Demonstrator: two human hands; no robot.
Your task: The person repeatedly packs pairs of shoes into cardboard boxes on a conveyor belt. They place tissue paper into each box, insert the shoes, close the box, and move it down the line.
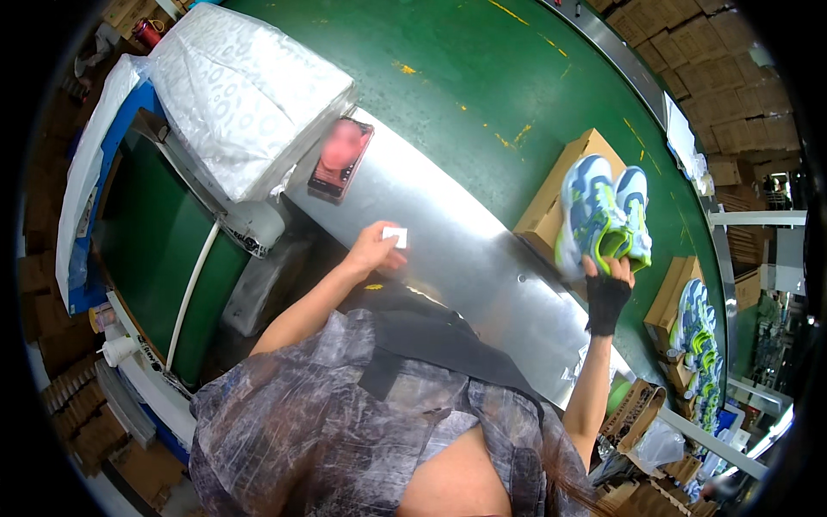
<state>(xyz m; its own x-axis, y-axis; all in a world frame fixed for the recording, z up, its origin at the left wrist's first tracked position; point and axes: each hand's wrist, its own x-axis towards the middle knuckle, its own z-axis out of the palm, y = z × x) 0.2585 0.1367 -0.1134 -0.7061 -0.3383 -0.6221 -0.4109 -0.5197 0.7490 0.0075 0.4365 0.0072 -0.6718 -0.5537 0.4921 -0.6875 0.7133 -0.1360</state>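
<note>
My left hand pinches a small white square piece of paper above the metal strip of the bench. A black fingerless glove covers part of my right hand, which grips a pair of sneakers at the heel openings. The sneakers are blue, white and grey with lime green edging, and their toes point away from me. Behind them, partly hidden, stands a brown cardboard box on the green belt. I cannot tell whether the shoes touch the box.
A phone lies on the metal strip beside a machine under a pale patterned plastic cover. The green conveyor belt runs past beyond it. More sneakers in boxes line up at right. An open carton stands near my right forearm.
</note>
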